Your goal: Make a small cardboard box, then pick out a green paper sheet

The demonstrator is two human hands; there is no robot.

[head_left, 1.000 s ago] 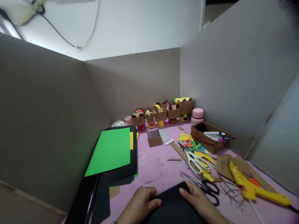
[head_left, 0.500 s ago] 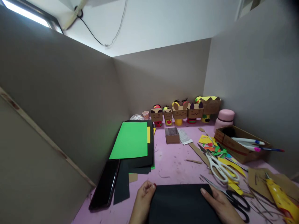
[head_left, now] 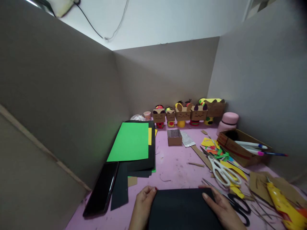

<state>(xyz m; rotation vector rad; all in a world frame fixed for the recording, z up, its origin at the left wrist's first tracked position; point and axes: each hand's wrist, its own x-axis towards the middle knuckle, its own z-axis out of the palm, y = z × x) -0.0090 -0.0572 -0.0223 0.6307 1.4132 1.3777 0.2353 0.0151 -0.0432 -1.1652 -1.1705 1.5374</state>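
A folded black sheet of paper (head_left: 182,207) lies flat on the pink table (head_left: 172,166) at the near edge. My left hand (head_left: 142,204) rests on its left edge with fingers curled over the corner. My right hand (head_left: 222,209) presses flat on its right edge, fingers together. Black-handled scissors (head_left: 236,204) lie just right of my right hand, and white-handled scissors (head_left: 223,171) lie beyond them.
A green sheet (head_left: 130,142) tops a stack of black paper at left, with a dark phone (head_left: 102,188) beside it. Cardboard figures (head_left: 189,113) line the back wall. A cardboard box with pens (head_left: 242,147), paper scraps (head_left: 216,150) and a yellow glue gun (head_left: 283,204) fill the right.
The view swung left and tilted, then settled. My hands slid apart from the sheet's top toward its left and right edges and stay on the black paper.
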